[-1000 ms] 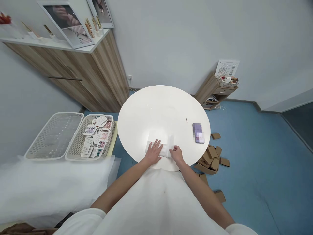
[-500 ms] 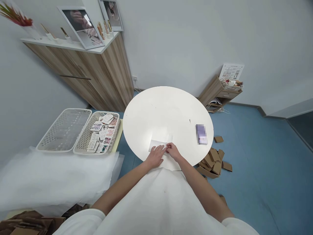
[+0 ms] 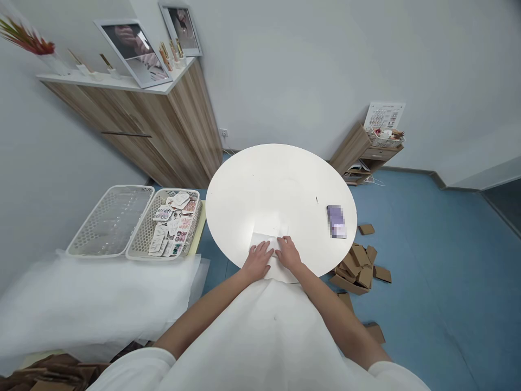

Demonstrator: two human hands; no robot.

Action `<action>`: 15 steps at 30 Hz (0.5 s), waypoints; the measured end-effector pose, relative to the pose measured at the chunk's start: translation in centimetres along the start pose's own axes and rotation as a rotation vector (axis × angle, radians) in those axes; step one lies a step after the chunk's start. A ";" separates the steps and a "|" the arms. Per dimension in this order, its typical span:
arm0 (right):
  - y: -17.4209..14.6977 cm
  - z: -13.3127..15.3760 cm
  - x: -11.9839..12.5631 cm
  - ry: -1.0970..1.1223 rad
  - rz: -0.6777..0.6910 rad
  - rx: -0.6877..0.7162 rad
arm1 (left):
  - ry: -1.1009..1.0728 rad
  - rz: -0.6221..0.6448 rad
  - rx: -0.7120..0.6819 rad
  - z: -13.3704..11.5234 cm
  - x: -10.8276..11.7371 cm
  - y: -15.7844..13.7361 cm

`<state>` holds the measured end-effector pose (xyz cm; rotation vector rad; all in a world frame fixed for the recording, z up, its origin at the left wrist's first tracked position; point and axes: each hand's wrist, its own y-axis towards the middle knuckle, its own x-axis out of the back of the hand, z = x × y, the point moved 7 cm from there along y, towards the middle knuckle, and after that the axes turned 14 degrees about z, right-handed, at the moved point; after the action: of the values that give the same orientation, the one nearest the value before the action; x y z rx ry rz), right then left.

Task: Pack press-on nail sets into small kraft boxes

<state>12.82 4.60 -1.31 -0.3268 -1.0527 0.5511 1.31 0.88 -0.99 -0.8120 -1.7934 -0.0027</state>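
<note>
A small white sheet (image 3: 258,238), which looks like folded paper or thin wrapping, lies on the near part of the round white table (image 3: 280,179). My left hand (image 3: 257,262) rests on its lower left part with the fingers spread. Pressing on the right part is my right hand (image 3: 288,254), its fingers stretched out toward the left hand. The two hands sit close together, a small gap between them. Whether anything lies inside the sheet I cannot tell.
A blurred purple item (image 3: 336,221) lies at the table's right. Left stand a basket of printed cards (image 3: 173,222), a basket with clear plastic pieces (image 3: 109,220) and white sheeting (image 3: 101,298). Brown cardboard boxes (image 3: 354,269) lie on the floor at right.
My right hand has gone from a pinch at the sheet to fingers laid out on it. The left hand stays nearly in place, and the view has shifted slightly.
</note>
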 end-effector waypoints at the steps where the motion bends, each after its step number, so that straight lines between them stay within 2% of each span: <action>1: 0.1 0.2 -0.2 -0.028 0.009 -0.011 | -0.054 -0.039 0.100 1.0 0.1 -0.3; 4: 0.0 0.7 -0.6 -0.089 0.020 -0.012 | -0.332 -0.128 0.525 5.2 -0.5 -1.9; 6: -0.2 1.1 -0.8 -0.108 0.024 0.006 | -0.510 -0.111 0.681 6.8 -1.5 -2.7; 10: -0.5 1.6 -1.6 -0.095 0.045 0.036 | -0.703 -0.061 0.672 7.0 -2.5 -2.5; 15: -0.6 1.9 -2.3 -0.061 0.056 0.076 | -0.878 -0.100 0.715 8.0 -2.9 -2.9</action>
<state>10.43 2.82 -1.78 -0.2747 -1.0805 0.6531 -6.42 0.24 -5.41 -0.1800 -2.3917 1.0050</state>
